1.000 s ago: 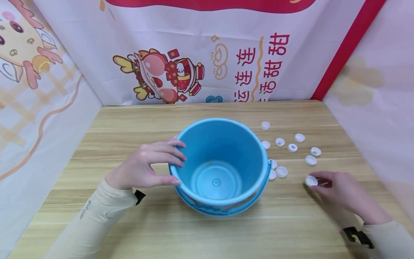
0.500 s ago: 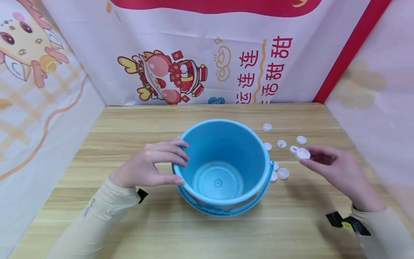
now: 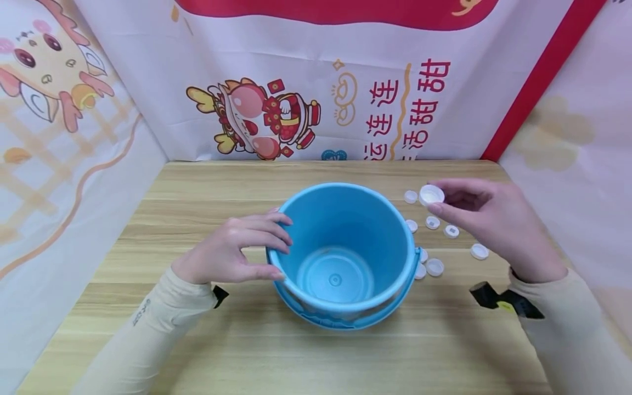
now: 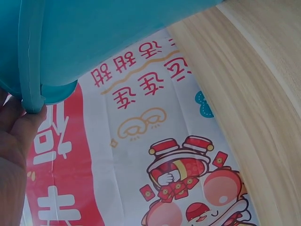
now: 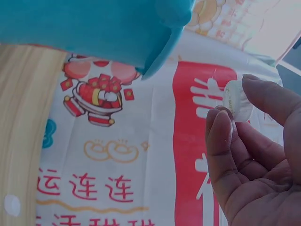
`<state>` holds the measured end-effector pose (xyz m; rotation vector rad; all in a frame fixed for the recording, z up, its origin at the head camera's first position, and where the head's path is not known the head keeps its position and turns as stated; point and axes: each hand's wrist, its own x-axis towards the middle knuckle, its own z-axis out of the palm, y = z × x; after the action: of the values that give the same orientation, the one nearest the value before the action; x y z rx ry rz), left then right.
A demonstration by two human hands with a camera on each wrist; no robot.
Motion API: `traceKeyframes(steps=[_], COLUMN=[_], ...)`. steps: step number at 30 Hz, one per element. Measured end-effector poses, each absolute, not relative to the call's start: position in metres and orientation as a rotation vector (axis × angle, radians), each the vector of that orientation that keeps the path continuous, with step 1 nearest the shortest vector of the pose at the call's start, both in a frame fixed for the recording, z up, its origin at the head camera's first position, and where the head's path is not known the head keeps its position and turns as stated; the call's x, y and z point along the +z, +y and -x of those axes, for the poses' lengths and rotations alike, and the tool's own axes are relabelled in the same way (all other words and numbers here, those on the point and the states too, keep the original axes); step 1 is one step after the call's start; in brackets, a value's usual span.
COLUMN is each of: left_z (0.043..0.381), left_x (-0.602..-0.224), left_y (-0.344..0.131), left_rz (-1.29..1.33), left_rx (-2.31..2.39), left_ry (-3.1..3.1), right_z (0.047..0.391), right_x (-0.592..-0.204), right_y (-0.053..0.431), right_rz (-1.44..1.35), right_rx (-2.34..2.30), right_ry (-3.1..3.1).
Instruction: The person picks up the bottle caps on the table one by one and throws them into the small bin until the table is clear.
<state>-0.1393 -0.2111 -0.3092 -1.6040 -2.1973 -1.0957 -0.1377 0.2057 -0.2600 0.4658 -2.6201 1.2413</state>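
Note:
A light blue bucket (image 3: 340, 219) stands upright mid-table in the head view, its inside bare down to the ringed bottom. My left hand (image 3: 237, 247) grips its left rim, fingers reaching inside and thumb at the near edge. In the left wrist view, thumb and fingers meet around the rim (image 4: 32, 101). To the right of the bucket, my raised right hand (image 3: 489, 214) pinches a white bottle cap (image 3: 432, 196) between thumb and fingertips. The cap's ribbed side (image 5: 241, 101) faces the right wrist camera; the palm below it shows bare.
Several white bottle caps (image 3: 435, 267) lie loose on the wooden table (image 3: 316, 356), right of the bucket; some sit close against its side, partly hidden. The bucket's handle (image 3: 340, 323) hangs down in front. Printed cloth (image 3: 296, 49) encloses the back and sides.
My right hand has lifted the bottle cap from the table's right side and carried it up and leftward, over the loose caps. My left hand stays on the bucket rim.

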Motion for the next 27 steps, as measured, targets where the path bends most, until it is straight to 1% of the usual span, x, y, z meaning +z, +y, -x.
traceKeyframes(steps=[16,20,27], left_z=[0.140,0.139,0.137], left_x=[-0.307,-0.306,-0.305], left_y=[-0.213,-0.212,-0.211], left_rz=[1.572,1.567,1.564], left_rx=[-1.042,-1.048,-1.051], left_ry=[-2.307,-2.315,-2.323], right_z=[0.158,0.160,0.162], right_x=[-0.224,-0.220,-0.221], right_y=[0.128,0.115,0.106], right_rz=[-0.869,-0.938,-0.975], right_rx=[1.287,1.291,1.280], right_ry=[-2.468,-2.462,-2.512])
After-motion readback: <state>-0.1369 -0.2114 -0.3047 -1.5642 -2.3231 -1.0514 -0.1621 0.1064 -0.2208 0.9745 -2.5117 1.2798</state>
